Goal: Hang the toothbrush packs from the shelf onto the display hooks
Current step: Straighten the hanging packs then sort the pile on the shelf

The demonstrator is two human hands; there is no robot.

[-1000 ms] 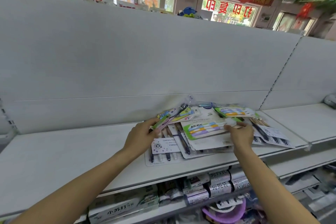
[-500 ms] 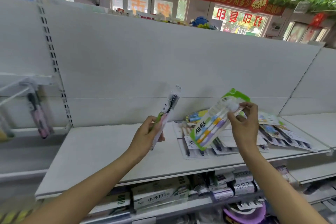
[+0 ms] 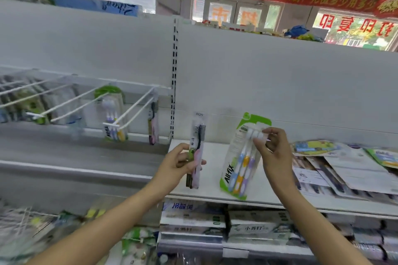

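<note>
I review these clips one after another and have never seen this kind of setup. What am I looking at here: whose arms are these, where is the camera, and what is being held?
There is no machine here. The camera sits on a person's head and looks forward and down, so the two bare arms reaching into the picture are that person's own, in a shop aisle.

The left hand grips a narrow single toothbrush pack, held upright. The right hand pinches the top of a green three-brush pack, which hangs down from the fingers.

Below and to the right, more toothbrush packs lie in a loose pile on the white shelf. To the left, white display hooks stick out from the back panel; a few packs hang on them, though that part is blurred.
</note>
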